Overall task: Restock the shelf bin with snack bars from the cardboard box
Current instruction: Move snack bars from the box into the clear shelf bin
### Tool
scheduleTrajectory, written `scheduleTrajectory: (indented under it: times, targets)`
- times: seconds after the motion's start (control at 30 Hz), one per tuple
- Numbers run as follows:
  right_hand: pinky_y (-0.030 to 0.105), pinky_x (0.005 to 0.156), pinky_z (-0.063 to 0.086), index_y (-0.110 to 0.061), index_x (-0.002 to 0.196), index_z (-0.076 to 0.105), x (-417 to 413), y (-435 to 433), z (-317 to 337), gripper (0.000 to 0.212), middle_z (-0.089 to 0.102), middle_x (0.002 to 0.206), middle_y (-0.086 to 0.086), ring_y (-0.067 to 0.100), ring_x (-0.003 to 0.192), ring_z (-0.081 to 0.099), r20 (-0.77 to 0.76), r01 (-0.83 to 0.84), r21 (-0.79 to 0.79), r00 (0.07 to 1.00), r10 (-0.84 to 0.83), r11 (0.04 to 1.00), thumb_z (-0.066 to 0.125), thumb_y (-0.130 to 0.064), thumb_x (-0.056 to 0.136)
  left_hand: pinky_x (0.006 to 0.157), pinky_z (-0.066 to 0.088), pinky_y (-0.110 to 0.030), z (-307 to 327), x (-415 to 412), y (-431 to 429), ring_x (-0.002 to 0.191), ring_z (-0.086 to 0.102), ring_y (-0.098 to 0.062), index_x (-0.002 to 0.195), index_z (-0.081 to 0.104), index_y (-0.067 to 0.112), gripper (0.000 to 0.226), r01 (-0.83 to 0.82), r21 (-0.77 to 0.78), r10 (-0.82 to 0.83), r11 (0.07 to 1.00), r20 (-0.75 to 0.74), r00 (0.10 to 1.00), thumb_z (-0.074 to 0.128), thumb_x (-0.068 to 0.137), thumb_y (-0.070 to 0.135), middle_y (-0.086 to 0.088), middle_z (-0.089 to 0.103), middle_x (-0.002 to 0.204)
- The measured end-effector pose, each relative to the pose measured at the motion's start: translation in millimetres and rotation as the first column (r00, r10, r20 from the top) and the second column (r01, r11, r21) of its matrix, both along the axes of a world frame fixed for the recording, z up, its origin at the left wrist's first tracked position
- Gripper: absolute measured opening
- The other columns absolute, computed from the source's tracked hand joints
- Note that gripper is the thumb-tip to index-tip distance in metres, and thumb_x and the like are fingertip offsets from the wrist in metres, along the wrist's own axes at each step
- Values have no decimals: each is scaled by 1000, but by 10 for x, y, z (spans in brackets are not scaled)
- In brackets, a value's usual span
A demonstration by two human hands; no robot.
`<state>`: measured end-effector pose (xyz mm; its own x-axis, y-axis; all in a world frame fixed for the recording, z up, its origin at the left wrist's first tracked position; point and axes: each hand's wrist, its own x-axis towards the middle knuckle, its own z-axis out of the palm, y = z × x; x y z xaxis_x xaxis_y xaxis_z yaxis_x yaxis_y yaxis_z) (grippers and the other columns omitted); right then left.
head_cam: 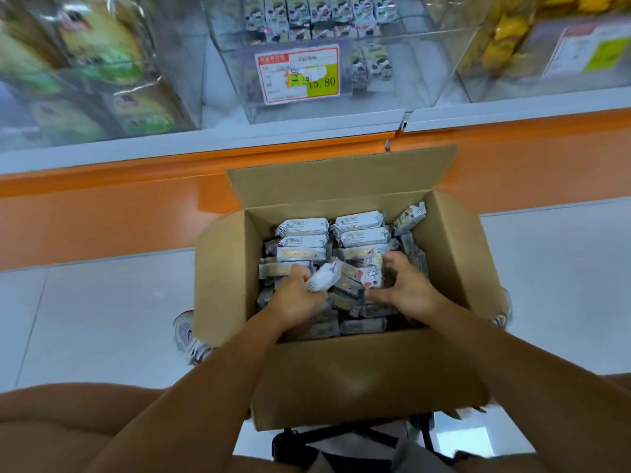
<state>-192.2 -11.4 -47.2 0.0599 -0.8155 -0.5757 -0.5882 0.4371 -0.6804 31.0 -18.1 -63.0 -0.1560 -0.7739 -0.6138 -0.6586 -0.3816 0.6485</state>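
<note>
An open cardboard box (pixel 358 377) sits on the floor in front of me, packed with several grey-white wrapped snack bars (pixel 362 223). Both my hands are down inside it. My left hand (pixel 295 302) is closed around a white bar wrapper (pixel 322 276). My right hand (pixel 408 290) grips a bar with a cartoon print (pixel 370 276). Above, on the shelf, stands a clear plastic bin (pixel 297 107) with a price tag reading 15.80; the same bars stand upright at its back (pixel 317 15), and its front part looks bare.
An orange shelf base (pixel 102 213) runs across behind the box. Neighbouring clear bins hold green packets (pixel 102 63) on the left and yellow packets (pixel 505 35) on the right. A shoe (pixel 186 332) shows at the box's left side. The floor is white tile (pixel 85 319).
</note>
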Motion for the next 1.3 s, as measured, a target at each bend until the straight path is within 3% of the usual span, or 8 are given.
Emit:
scheduleTrajectory:
  times: [0.13,0.3,0.47,0.73,0.83,1.03,1.13,1.3]
  targets:
    - [40,96,49,-30,117,51,107,-19,217,74,59,124,-1,15,107,61,240,76,122,965,-104,990,87,-48,55,67,47,-18,328,-172,-84,83,59,-11,121,47,10,42,-231,175,282,957,-382,880,70,86,13,-2,61,103]
    - [32,88,50,-18,116,52,216,8,583,41,67,107,9,12,102,65,570,153,229,779,-260,961,70,-8,81,111,36,-50,621,-187,-121,117,63,-20,135,53,16,85,-255,294,383,921,-558,736,90,61,37,1,72,117]
    - [49,102,44,-7,127,55,185,16,793,47,64,125,11,25,118,60,669,112,216,707,-230,970,68,-10,83,89,54,-42,835,-168,-104,106,69,-18,124,58,23,46,-216,217,303,952,-566,767,76,83,18,2,73,114]
    - [44,98,47,-41,108,52,242,-57,1457,57,60,122,-10,11,110,60,410,200,-181,905,-111,963,73,-64,61,57,54,-19,1455,-178,-146,76,73,-2,109,65,25,36,-307,32,267,951,-583,767,82,78,20,7,77,94]
    - [25,89,46,-46,106,50,251,-91,1810,33,63,110,-21,-5,102,58,336,105,-314,942,7,944,65,-53,78,65,57,-22,1785,-196,-207,79,73,-5,106,66,25,35,-315,-69,215,947,-594,775,83,76,18,6,77,94]
    - [26,91,52,-45,126,49,123,-228,2386,56,63,117,-20,1,105,64,354,17,-387,926,132,922,68,-12,85,66,54,-19,2417,-222,-380,84,72,-5,110,65,23,42,-333,-270,117,903,-592,797,84,73,22,4,76,100]
    - [39,95,51,-44,130,49,65,-322,2633,59,61,116,-5,9,103,64,274,-6,-448,951,143,894,70,-15,84,63,53,-13,2743,-154,-477,80,70,2,111,64,25,38,-295,-363,48,884,-557,829,82,77,22,8,75,98]
    - [26,79,49,-36,128,45,-19,-717,2918,58,57,95,-3,13,85,59,164,78,-579,986,22,812,72,-13,82,58,51,-17,3117,126,-744,63,66,3,105,62,31,32,-334,-483,48,810,-512,857,80,79,27,11,72,85]
